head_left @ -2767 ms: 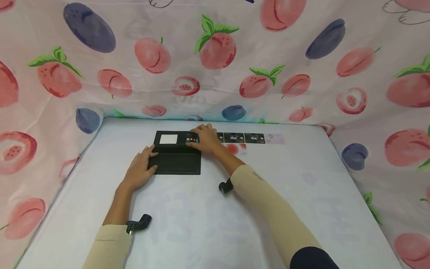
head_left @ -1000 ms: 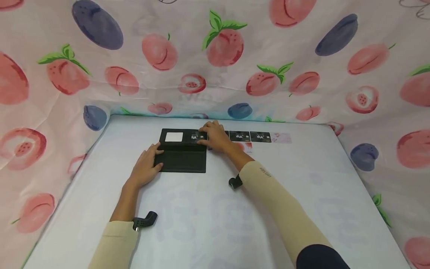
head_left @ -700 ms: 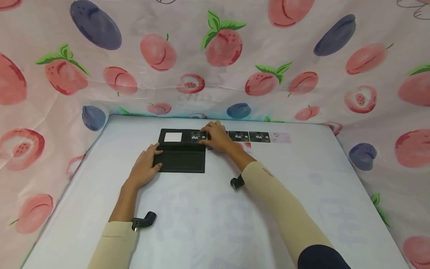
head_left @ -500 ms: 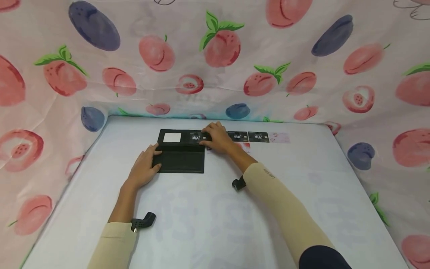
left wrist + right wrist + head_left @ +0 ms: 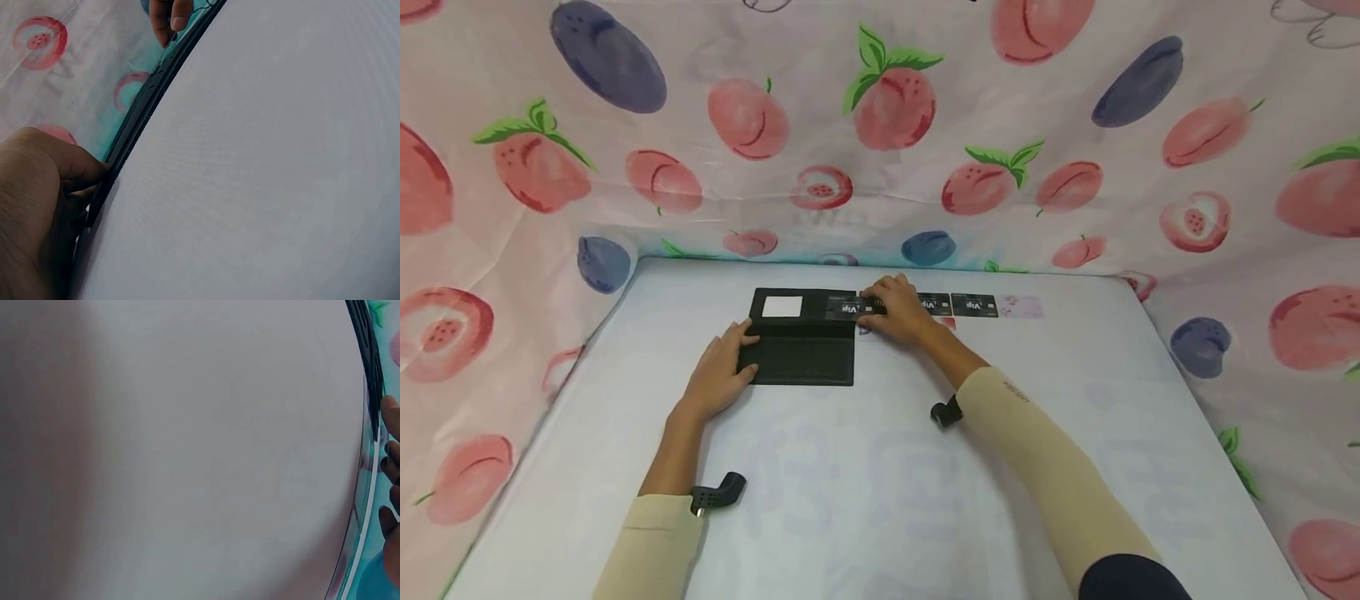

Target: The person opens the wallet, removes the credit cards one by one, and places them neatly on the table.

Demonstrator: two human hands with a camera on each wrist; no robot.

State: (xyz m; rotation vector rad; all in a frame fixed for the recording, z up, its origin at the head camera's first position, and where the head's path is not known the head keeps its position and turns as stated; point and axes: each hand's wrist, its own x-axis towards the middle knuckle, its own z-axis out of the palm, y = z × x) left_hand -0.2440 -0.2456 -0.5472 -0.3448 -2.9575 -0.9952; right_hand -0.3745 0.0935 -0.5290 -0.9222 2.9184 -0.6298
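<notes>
A black wallet (image 5: 805, 360) lies opened flat toward the back of the table, with a white window (image 5: 782, 307) in its upper half. My left hand (image 5: 718, 367) holds its left edge, thumb low and fingers higher up. In the left wrist view the thumb (image 5: 84, 165) meets the wallet's dark edge (image 5: 140, 112). At the upper right, my right hand (image 5: 898, 308) pinches a black Vip card (image 5: 846, 307) that overlaps the wallet's right edge and sticks out beyond it. The right wrist view catches only the right hand's fingertips (image 5: 390, 469) at its right edge.
To the right, a row holds black Vip cards (image 5: 974, 306) and a pale pink card (image 5: 1021, 307). Cards with red and pink print lie below that row, partly hidden by the right hand. A fruit-patterned cloth (image 5: 880, 200) hangs behind the white table (image 5: 865, 500).
The right hand has moved rightward, drawing the black Vip card along the wallet and past its right edge. The left hand stays on the wallet's left edge; the view has shifted slightly.
</notes>
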